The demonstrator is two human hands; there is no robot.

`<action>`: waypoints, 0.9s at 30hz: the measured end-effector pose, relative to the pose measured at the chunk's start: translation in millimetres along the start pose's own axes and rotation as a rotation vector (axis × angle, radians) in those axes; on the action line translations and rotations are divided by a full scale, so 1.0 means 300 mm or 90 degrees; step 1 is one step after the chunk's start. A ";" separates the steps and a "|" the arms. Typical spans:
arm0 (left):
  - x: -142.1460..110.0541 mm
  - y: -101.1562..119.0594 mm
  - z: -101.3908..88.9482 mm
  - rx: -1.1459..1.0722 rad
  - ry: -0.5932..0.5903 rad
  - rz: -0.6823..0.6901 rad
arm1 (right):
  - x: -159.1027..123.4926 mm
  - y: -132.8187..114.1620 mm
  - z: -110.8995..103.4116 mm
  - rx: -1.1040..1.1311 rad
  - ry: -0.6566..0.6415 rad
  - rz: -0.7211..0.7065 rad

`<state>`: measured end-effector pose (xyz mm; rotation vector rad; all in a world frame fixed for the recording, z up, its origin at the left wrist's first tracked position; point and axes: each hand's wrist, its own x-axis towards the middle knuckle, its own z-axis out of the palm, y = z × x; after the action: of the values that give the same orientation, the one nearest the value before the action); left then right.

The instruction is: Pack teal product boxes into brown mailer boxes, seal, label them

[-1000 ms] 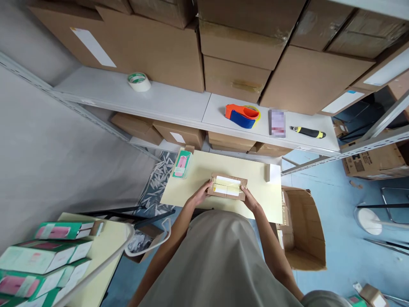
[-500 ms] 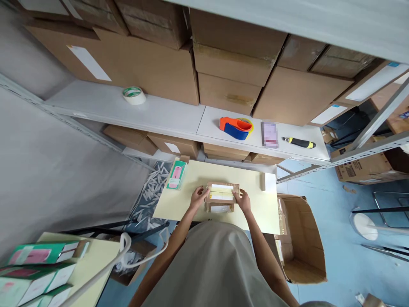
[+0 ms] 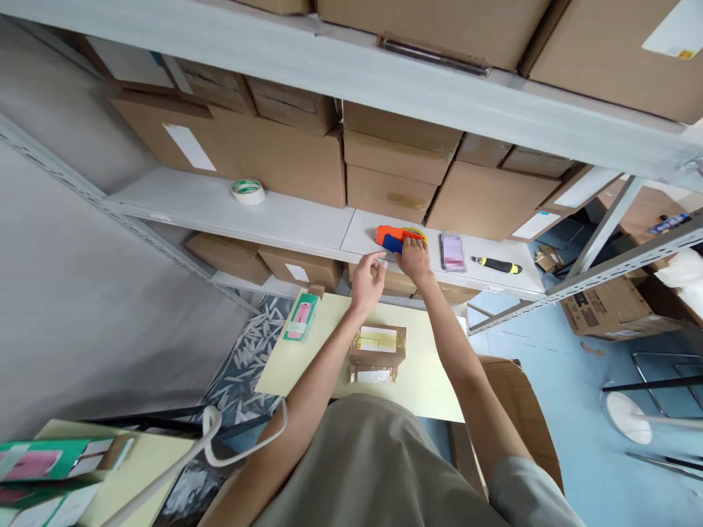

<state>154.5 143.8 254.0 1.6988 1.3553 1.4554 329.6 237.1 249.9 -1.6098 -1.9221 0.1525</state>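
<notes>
My right hand (image 3: 414,258) is stretched up to the white shelf (image 3: 307,219) and closed on the orange and blue tape dispenser (image 3: 391,238). Just left of it, my left hand (image 3: 367,279) hangs in the air with its fingers loosely apart, holding nothing. Below both hands, a small brown cardboard box (image 3: 377,351) with white and yellow labels lies untouched on the pale yellow table (image 3: 307,351).
On the shelf are a roll of tape (image 3: 248,191), a pink-white pack (image 3: 453,252) and a black and yellow utility knife (image 3: 497,264), with large cartons behind. A green-pink pack (image 3: 299,316) lies at the table's left. An open carton (image 3: 524,410) stands on the floor at right.
Both hands have left the small box and risen to the shelf. My right hand has taken hold of the tape dispenser. The view has tilted upward.
</notes>
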 end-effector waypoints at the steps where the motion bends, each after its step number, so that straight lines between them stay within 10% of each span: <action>1: 0.001 0.010 -0.001 -0.001 0.002 0.010 | 0.030 0.010 0.013 0.006 -0.016 0.003; 7: -0.146 -0.055 -0.030 -0.050 -0.047 -0.057 | -0.055 0.022 0.005 0.078 -0.019 0.017; 17: -0.618 -0.076 -0.139 -0.139 -0.125 -0.202 | -0.839 -0.224 -0.015 0.627 -0.127 0.283; 27: -0.692 -0.095 -0.214 -0.129 -0.185 -0.288 | -1.018 -0.225 0.030 0.667 -0.228 0.350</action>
<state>100.8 -47.8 161.8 1.3065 1.2770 1.0069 287.4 -58.8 157.7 -1.3124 -1.1545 1.4735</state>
